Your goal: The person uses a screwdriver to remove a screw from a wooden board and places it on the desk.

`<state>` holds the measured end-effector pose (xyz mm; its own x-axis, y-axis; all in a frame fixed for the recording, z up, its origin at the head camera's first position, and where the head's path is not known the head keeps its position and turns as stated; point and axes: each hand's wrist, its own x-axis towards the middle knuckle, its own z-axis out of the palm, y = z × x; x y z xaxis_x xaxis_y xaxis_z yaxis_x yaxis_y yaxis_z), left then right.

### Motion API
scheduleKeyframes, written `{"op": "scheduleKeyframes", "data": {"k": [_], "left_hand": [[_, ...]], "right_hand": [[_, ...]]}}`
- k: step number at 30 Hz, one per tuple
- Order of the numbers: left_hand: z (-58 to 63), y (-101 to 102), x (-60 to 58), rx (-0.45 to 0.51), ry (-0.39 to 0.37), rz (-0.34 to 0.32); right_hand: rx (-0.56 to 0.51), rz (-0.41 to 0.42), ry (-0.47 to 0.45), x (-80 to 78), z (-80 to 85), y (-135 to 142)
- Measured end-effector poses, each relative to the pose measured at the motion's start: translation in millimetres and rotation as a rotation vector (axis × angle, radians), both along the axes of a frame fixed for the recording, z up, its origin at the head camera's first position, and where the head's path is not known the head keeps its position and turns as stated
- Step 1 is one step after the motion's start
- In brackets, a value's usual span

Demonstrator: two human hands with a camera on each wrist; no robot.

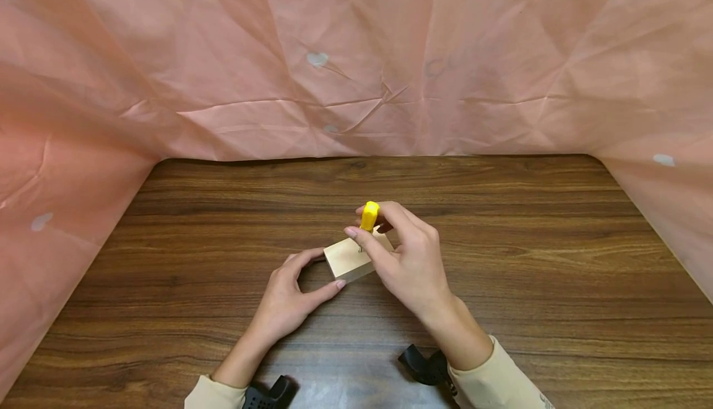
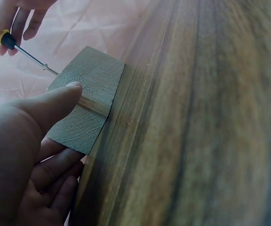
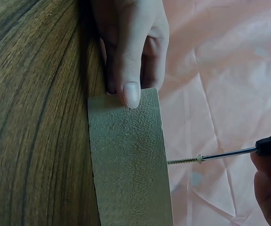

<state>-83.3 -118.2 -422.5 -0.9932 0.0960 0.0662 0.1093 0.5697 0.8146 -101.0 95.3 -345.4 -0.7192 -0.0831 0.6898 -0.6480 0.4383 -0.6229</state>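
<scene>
A pale wooden block [image 1: 348,259] lies on the table in the head view. My left hand [image 1: 285,297] grips its left end, thumb on the near side and fingers on the far side. With thumb and fingertips, my right hand [image 1: 414,260] holds a screwdriver [image 1: 370,216] by its yellow handle above the block. In the right wrist view the metal shaft [image 3: 227,154] meets the head of a screw [image 3: 185,161]. The screw's point is at the block's top face, most of its thread exposed. Screw and screwdriver stand in one line, nearly square to that face.
The brown wood-grain table [image 1: 529,229] stretches around the hands. A pink sheet [image 1: 356,56] with pale heart shapes hangs behind it and along both sides. Black wrist mounts [image 1: 423,365] show beside the sleeves at the near edge.
</scene>
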Motion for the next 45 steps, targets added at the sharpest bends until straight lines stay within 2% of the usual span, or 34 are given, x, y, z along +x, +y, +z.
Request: {"op": "scheduleKeyframes", "data": {"k": [12, 21, 31, 35, 45], "left_hand": [[0.8, -0.3, 0.5, 0.000, 0.003, -0.002], [0.5, -0.9, 0.3, 0.003, -0.016, 0.002], [0.5, -0.4, -0.4, -0.006, -0.009, 0.002], [0.7, 0.2, -0.8, -0.005, -0.017, 0.004], [0.2, 0.2, -1.0, -0.007, -0.021, 0.011]], "right_hand": [[0.013, 0.085, -0.048, 2.7, 3.1, 0.1], [-0.029, 0.042, -0.024, 0.5, 1.8, 0.3], [0.021, 0.102, -0.082, 4.4, 3.8, 1.1], [0.008, 0.119, -0.075, 4.1, 5.1, 0.7], [-0.042, 0.091, -0.018, 0.5, 3.0, -0.4]]}}
